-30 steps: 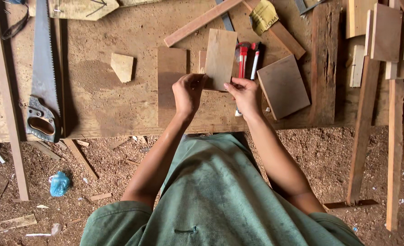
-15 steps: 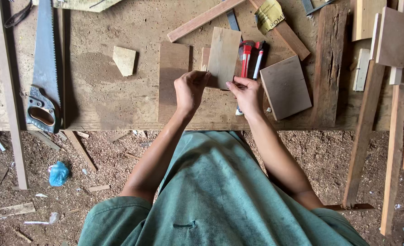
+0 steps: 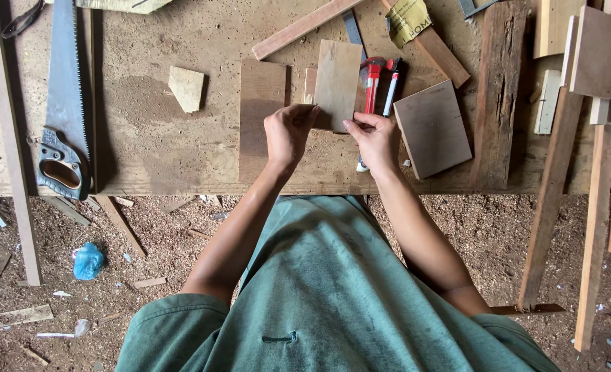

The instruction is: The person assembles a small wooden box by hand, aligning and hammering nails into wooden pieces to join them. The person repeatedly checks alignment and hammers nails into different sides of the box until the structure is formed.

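A small rectangular wooden panel [image 3: 337,83] is held upright-ish over the workbench [image 3: 147,151] by both hands at its lower edge. My left hand [image 3: 288,132] pinches its lower left corner, and my right hand [image 3: 374,141] pinches its lower right corner. Just left of it a darker flat board [image 3: 260,114] lies on the bench. To the right lie a red utility knife [image 3: 371,83], a marker pen [image 3: 391,86] and a square brown panel [image 3: 433,129].
A handsaw [image 3: 63,103] lies at the bench's left. A small wood offcut [image 3: 186,88] sits beside a sawdust patch. Long battens [image 3: 305,26] cross the top; planks and sticks [image 3: 560,172] stand at the right. Sawdust, scraps and a blue wrapper [image 3: 87,262] cover the floor.
Both hands keep hold of the small panel. The view has drifted slightly; the panel and hands stay nearly where they were over the bench.
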